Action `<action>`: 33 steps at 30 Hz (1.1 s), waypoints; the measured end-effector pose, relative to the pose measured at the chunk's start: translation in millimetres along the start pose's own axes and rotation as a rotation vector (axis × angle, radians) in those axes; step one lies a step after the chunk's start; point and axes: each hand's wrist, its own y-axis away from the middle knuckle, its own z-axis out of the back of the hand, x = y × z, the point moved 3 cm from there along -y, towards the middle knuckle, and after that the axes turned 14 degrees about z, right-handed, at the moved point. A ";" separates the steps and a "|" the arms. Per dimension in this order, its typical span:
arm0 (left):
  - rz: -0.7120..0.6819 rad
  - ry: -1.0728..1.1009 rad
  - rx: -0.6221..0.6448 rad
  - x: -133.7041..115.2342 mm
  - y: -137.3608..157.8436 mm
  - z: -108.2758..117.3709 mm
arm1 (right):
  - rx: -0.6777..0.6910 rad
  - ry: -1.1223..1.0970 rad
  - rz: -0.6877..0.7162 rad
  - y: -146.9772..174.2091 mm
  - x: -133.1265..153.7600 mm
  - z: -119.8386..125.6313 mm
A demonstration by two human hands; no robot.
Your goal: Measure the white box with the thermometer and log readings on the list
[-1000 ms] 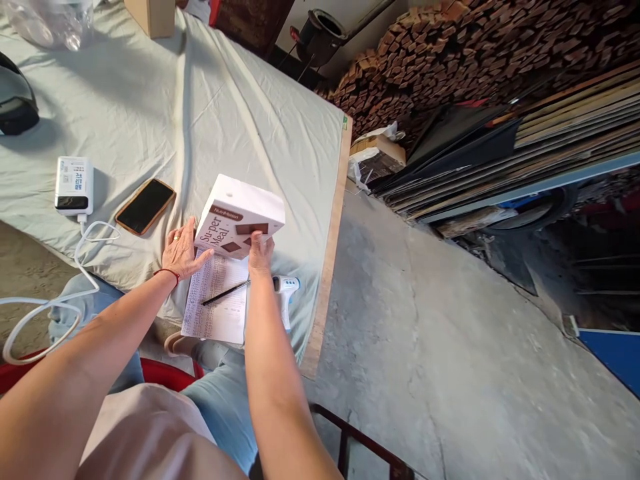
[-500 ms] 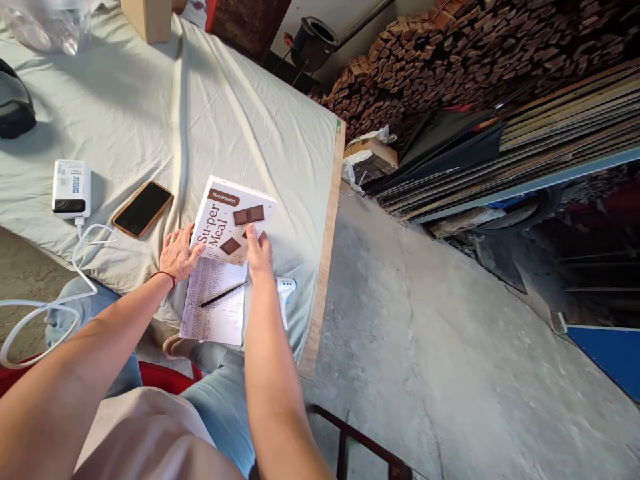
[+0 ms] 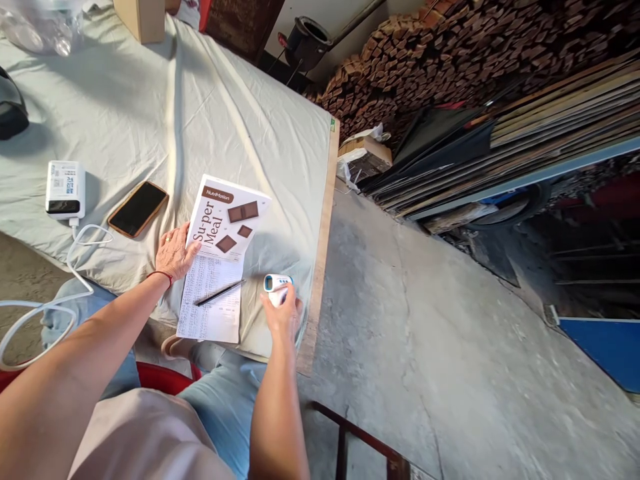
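Observation:
My left hand (image 3: pixel 175 252) grips the lower left edge of a white box (image 3: pixel 237 200) printed "NutriMotion Su-per Meal" with brown bar pictures, its thumb on the front. Under the box's lower end lies a sheet of paper (image 3: pixel 200 323) covered in small writing. A black pen (image 3: pixel 219 293) rests slantwise across that sheet. To the right, my right hand (image 3: pixel 284 317) is closed around a white and blue handheld thermometer (image 3: pixel 277 283), whose small screen faces up. The thermometer's handle is hidden by my fingers.
A phone (image 3: pixel 138 209) in a brown case and a white power bank (image 3: pixel 66 190) with a cable lie left on the cloth-covered table (image 3: pixel 240 120). A cardboard box (image 3: pixel 140 20) stands at the back. The table's wooden edge (image 3: pixel 320 267) runs along the right, beside the concrete floor.
My right hand has let go of the box, moved right and down, and taken hold of the thermometer. My left hand stays on the box.

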 end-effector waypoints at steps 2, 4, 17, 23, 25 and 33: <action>0.000 -0.010 -0.004 -0.1 -0.1 0.0 | 0.020 -0.063 -0.039 3.0 2.1 0.7; -0.001 -0.020 -0.006 0.1 -0.2 -0.2 | -0.012 -0.231 -0.048 2.0 12.9 0.8; 0.008 -0.002 0.009 -0.9 1.2 2.0 | 0.085 -1.278 0.035 -31.4 156.6 -3.5; 0.020 -0.037 0.021 -0.2 0.7 -0.6 | 0.051 -1.216 0.003 -33.6 164.1 -9.8; 0.023 -0.047 0.021 -0.1 0.8 -1.0 | 0.028 -1.189 -0.003 -33.4 165.0 -11.1; 0.019 -0.053 0.018 0.1 0.4 -1.8 | -0.005 -1.054 0.009 -35.7 165.7 -13.9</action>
